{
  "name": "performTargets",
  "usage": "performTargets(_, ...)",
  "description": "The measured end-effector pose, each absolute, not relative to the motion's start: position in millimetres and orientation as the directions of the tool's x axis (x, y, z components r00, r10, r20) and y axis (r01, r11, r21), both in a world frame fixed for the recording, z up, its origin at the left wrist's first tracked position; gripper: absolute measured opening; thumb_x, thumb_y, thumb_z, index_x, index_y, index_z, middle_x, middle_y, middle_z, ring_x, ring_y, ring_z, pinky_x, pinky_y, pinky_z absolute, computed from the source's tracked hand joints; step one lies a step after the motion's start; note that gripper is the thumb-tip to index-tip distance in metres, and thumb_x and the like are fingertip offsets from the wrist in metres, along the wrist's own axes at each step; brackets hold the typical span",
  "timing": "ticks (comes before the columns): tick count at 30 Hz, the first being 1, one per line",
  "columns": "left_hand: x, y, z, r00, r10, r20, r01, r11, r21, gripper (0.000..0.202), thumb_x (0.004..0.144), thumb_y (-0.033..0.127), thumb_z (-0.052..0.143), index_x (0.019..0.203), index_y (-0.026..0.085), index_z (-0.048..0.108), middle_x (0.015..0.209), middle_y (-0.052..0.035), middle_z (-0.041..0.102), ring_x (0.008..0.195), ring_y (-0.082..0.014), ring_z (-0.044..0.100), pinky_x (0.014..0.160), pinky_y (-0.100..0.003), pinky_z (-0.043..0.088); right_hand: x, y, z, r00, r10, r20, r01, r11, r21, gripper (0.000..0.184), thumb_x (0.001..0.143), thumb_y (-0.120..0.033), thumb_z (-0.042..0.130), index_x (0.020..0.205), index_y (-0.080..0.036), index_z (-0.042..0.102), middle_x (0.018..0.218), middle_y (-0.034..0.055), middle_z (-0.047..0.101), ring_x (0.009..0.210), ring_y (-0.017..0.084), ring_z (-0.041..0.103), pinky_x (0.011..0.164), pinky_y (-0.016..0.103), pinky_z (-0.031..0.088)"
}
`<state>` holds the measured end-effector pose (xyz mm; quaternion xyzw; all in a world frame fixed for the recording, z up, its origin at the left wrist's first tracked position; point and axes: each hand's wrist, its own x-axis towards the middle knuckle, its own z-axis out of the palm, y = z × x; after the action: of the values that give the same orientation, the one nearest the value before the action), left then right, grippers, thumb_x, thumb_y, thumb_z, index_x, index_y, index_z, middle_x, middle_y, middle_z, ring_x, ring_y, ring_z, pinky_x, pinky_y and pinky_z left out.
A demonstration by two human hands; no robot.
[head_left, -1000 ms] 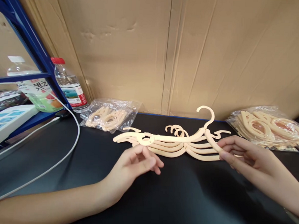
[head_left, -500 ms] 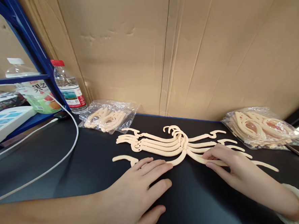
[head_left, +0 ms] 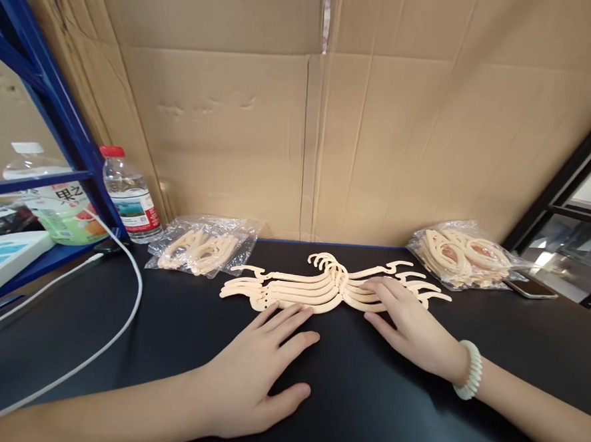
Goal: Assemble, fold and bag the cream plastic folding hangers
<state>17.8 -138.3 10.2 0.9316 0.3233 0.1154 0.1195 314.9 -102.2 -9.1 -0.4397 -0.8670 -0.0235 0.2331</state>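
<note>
Several cream plastic hangers lie nested in a flat row on the black table, hooks toward the cardboard wall. My left hand rests flat and open on the table, its fingertips touching the front edge of the nearest hanger's left arm. My right hand, with a white bead bracelet at the wrist, lies flat and open with its fingers pressed on the right arms of the hangers. Neither hand grips anything.
A clear bag of hangers lies at the back left, a fuller bag at the back right beside a phone. A water bottle, white cable and blue shelf frame stand left. Cardboard closes the back.
The hanger held up a second ago was laid on the table and slid back against the row. Both hands opened flat on it. The view tilted up and pulled back.
</note>
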Motion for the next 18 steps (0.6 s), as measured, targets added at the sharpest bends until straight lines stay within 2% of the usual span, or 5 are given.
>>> performTargets(3,14.4,-128.3,11.4,0.779,0.617,0.110,0.567,-0.768,0.298,0.056,0.088,0.041,0.059,0.140,0.024,0.048,0.156,-0.0146,0.032,0.143,-0.0379,0.027,0.115,-0.061,0.020,314.9,-97.8,-15.2,-0.526,0.785,0.327,0.798,0.589,-0.128,0.050,0.099,-0.040,0.041,0.142,-0.016,0.037,0.145,0.0176,0.042,0.135,0.034,0.037,0.108,0.057,0.034)
performTargets(7,9.6,-114.7,16.2,0.808,0.582,0.087,0.536,-0.789,0.300,0.054,0.090,0.044,0.056,0.140,0.027,0.047,0.157,-0.0122,0.030,0.145,-0.0350,0.024,0.116,-0.059,0.018,317.8,-87.9,-18.8,-0.519,0.828,0.213,0.826,0.550,-0.122,0.061,0.101,-0.053,0.031,0.148,-0.015,0.033,0.152,0.0170,0.034,0.142,0.033,0.026,0.113,0.059,0.024)
performTargets(12,5.0,-107.2,19.8,0.802,0.594,0.063,0.553,-0.778,0.298,0.054,0.090,0.045,0.056,0.141,0.030,0.046,0.158,-0.0102,0.028,0.146,-0.0345,0.021,0.116,-0.057,0.019,322.6,-77.9,-18.4,-0.533,0.802,0.269,0.798,0.582,-0.156,0.059,0.100,-0.052,0.035,0.147,-0.017,0.036,0.150,0.0165,0.038,0.140,0.032,0.031,0.113,0.056,0.027)
performTargets(18,2.5,-101.3,20.0,0.814,0.575,0.074,0.530,-0.790,0.308,0.053,0.089,0.038,0.059,0.141,0.030,0.047,0.157,-0.0094,0.031,0.145,-0.0342,0.024,0.116,-0.057,0.018,326.8,-60.0,-22.4,-0.569,0.743,0.353,0.747,0.646,-0.157,0.054,0.099,-0.046,0.040,0.143,-0.015,0.042,0.144,0.0185,0.044,0.134,0.032,0.040,0.110,0.054,0.034)
